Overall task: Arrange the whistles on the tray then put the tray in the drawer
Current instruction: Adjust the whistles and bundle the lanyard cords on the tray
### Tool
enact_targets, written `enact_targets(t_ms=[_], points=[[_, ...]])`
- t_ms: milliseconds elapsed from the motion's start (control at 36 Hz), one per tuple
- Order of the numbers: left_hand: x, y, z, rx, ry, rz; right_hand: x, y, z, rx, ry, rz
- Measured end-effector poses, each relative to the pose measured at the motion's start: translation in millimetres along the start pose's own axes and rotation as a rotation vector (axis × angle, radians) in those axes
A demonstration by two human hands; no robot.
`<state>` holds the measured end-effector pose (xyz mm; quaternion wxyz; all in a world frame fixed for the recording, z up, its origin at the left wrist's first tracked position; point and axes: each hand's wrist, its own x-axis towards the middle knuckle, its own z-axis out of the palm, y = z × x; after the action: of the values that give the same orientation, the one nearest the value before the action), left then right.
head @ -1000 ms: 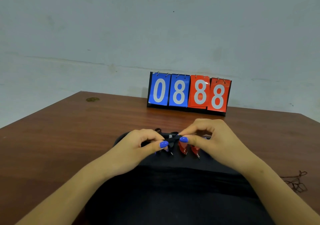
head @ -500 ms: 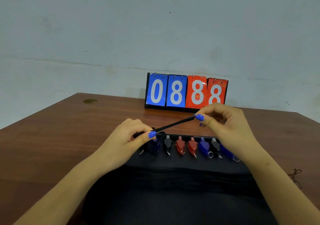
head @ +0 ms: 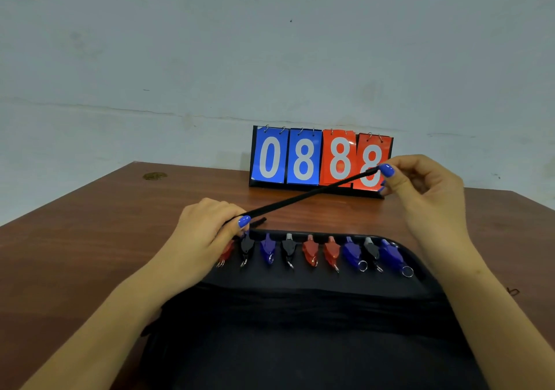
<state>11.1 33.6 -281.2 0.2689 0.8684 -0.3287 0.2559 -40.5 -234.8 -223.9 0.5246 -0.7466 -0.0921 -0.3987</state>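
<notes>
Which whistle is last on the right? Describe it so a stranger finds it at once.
Start at the scoreboard reading 0888, then drop to the black tray before it. Follow its row of whistles to the right end: the blue whistle, beside a black whistle, carrying the biggest, clearest ring.

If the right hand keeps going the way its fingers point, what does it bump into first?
Probably the scoreboard: the right hand pinches the black cord with fingertips aimed left, just before the red 8 card. Depth is unclear, so it might pass in front.

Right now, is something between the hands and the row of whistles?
Nothing solid. The left hand partly covers the whistles' left end. A black cord, stretched to the right hand, passes above them.
</notes>
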Motion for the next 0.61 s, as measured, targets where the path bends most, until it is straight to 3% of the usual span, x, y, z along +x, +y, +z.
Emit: enact_targets(t_ms=[222, 389, 611], points=[[-3, -8, 1, 0.072, 0.027, -0.079, 7, 2, -12, 0.024, 0.150, 0.086], [-1, -5, -3, 0.142, 0.049, -0.128, 17, 12, -26, 0.090, 0.275, 0.267], [-4, -4, -16, -0.200, 0.092, -0.265, 27, 24, -51, 0.197, 0.381, 0.516]])
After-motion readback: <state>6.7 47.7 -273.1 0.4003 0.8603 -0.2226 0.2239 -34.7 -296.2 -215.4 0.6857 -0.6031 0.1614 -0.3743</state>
